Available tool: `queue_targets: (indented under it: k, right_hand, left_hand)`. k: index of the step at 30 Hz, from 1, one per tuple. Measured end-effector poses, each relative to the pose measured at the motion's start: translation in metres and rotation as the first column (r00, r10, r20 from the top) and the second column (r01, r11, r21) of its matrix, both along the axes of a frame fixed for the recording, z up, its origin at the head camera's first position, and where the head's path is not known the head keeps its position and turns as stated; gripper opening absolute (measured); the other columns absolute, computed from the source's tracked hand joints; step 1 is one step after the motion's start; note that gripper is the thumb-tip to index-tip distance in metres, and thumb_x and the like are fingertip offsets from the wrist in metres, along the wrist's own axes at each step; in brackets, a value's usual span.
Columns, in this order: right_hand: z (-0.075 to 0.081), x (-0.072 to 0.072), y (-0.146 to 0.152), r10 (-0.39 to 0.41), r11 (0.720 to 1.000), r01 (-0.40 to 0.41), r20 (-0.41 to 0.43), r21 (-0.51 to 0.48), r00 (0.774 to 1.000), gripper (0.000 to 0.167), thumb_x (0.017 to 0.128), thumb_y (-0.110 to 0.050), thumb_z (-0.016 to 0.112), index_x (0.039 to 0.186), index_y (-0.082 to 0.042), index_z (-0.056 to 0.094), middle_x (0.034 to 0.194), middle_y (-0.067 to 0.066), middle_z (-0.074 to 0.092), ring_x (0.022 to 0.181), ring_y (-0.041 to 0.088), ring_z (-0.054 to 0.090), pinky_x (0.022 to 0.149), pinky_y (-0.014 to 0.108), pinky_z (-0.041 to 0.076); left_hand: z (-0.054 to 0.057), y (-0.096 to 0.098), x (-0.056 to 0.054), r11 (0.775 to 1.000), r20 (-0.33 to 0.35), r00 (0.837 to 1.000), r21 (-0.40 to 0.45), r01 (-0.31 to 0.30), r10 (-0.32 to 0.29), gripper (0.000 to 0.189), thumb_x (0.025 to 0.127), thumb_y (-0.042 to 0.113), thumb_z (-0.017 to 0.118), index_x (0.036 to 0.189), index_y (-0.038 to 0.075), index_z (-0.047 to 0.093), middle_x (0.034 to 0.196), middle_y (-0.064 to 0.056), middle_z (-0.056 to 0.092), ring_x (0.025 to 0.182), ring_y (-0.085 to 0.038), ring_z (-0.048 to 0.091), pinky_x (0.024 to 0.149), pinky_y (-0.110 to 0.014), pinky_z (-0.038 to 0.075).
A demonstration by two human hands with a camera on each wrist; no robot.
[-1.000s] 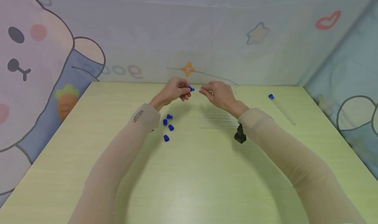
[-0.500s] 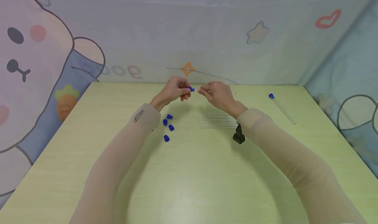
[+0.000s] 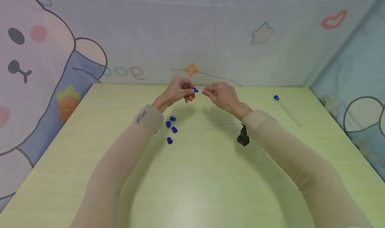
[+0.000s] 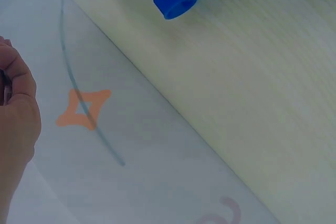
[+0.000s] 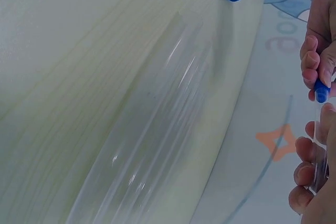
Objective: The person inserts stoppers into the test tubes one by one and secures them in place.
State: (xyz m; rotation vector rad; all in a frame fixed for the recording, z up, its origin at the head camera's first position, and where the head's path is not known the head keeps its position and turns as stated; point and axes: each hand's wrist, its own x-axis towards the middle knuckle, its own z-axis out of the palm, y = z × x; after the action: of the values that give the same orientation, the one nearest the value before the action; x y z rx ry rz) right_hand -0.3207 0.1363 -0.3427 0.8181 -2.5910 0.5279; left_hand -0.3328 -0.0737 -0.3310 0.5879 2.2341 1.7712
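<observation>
Over the far edge of the table my left hand (image 3: 180, 90) pinches a blue cap (image 3: 195, 90) between thumb and fingers. My right hand (image 3: 223, 95) grips a clear test tube, its fingers curled round the glass. In the right wrist view the narrow end of the cap (image 5: 321, 94) lines up with the mouth of the tube (image 5: 318, 116), right at it. Most of the held tube is hidden by the right hand; its rounded end shows faintly beyond. Several loose blue caps (image 3: 174, 130) lie on the table below the left hand.
Several clear test tubes (image 3: 224, 124) lie side by side under the right forearm. At the right lies a tube with a blue cap on it (image 3: 288, 111). A black wrist camera mount (image 3: 243, 137) hangs by the right sleeve. A printed cloth (image 3: 222, 37) stands behind the table.
My left hand has risen very slightly with the cap, and the right fingers have shifted a little to the left. Loose caps and lying tubes stay put.
</observation>
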Motion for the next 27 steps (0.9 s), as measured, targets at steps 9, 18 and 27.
queue_targets:
  k: [9,18,27]
  right_hand:
    - [0.004,-0.003,0.003,0.026,1.0,-0.025,0.077,-0.01,0.997,0.027,0.097,-0.031,0.057,0.104,-0.012,0.075,0.079,0.01,0.069,0.067,0.024,0.062,0.055,0.035,0.046]
    - [0.009,-0.006,0.005,0.011,1.0,-0.017,0.214,0.026,0.977,0.027,0.092,-0.03,0.065,0.108,-0.009,0.064,0.087,0.012,0.07,0.074,0.024,0.064,0.067,0.039,0.051]
    - [0.005,-0.01,0.007,0.016,0.999,-0.023,0.212,0.034,0.977,0.019,0.094,-0.028,0.064,0.101,-0.011,0.065,0.088,0.011,0.072,0.074,0.024,0.066,0.066,0.04,0.051]
  left_hand:
    - [0.001,0.002,-0.002,0.999,-0.008,1.0,-0.039,0.023,-0.023,0.013,0.097,-0.003,0.049,0.092,-0.009,0.059,0.074,-0.014,0.064,0.055,-0.014,0.058,0.052,-0.023,0.05]
    - [-0.002,0.001,-0.005,0.98,-0.038,0.999,-0.196,0.017,-0.025,0.014,0.1,0.003,0.047,0.11,-0.006,0.052,0.077,-0.011,0.066,0.062,-0.019,0.062,0.059,-0.029,0.053]
    - [-0.005,-0.001,-0.003,0.963,-0.099,0.995,-0.27,-0.011,-0.017,0.012,0.096,-0.001,0.052,0.108,-0.003,0.051,0.097,-0.023,0.068,0.07,-0.019,0.067,0.076,-0.043,0.058]
